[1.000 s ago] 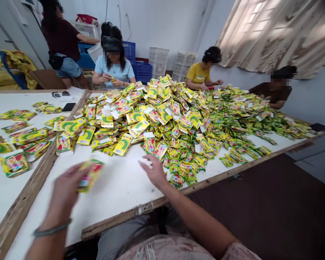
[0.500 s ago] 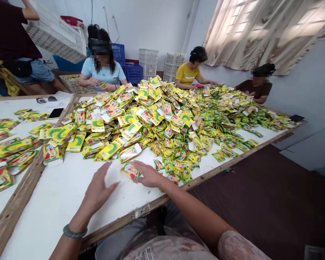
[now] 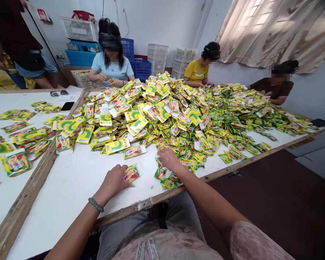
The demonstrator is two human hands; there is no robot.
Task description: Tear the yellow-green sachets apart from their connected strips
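Note:
My left hand [image 3: 114, 182], with a green bead bracelet at the wrist, is closed on one end of a small yellow-green carton [image 3: 131, 174]. The carton lies just above the white table, with a white flap showing at its far end. My right hand [image 3: 168, 159] reaches to the near edge of a heap of small shiny packets [image 3: 191, 155]. Its fingers curl down among them, and whatever they grip is hidden. Another carton [image 3: 134, 152] lies on the table just beyond my left hand, in front of a tall pile of like cartons [image 3: 138, 124].
Packets spread along the right side of the table [image 3: 78, 195]. A wooden strip [image 3: 40, 169] divides it from a left section holding more cartons [image 3: 16, 162] and a phone [image 3: 67, 106]. Three people sit opposite; another stands at far left. Crates [image 3: 158, 57] are stacked behind.
The carton has passed from my right hand to my left, which has closed on it. My right hand has moved to the packets. The standing person no longer holds the white crate; the view has shifted.

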